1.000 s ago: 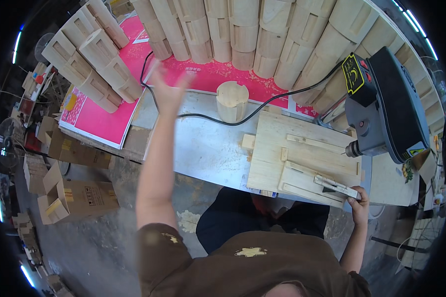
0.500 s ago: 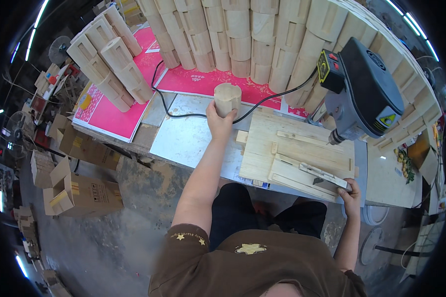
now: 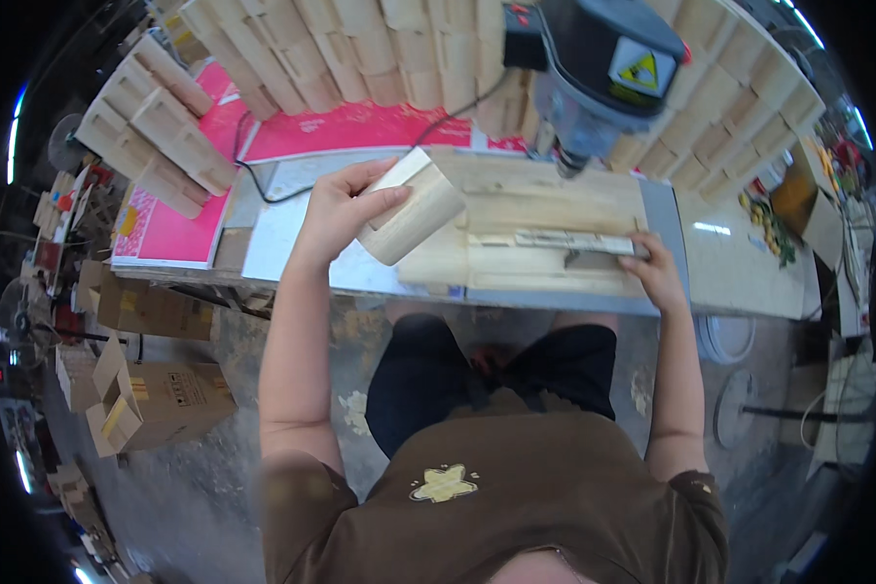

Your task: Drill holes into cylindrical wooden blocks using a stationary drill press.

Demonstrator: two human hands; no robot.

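Note:
My left hand is closed round a pale wooden cylinder, fingers behind it and thumb across its side. The cylinder is tilted, raised over the left end of a flat wooden board. At the right end of that board, my right hand grips the end of a long, narrow light-coloured bar. A small dark piece juts from the bar's near side. Above the board hangs the drill press head, its chuck pointing down behind the bar.
Stacked wooden cylinders with slots wall the back of the bench, and a smaller group stands at the left on pink sheeting. A black cable crosses the bench. Open cardboard boxes sit on the floor at left.
The wooden cylinder, upright before, has been brought nearer and tilted by my left hand. My right hand still grips the bar, which now lies closer to level. The whole view has shifted.

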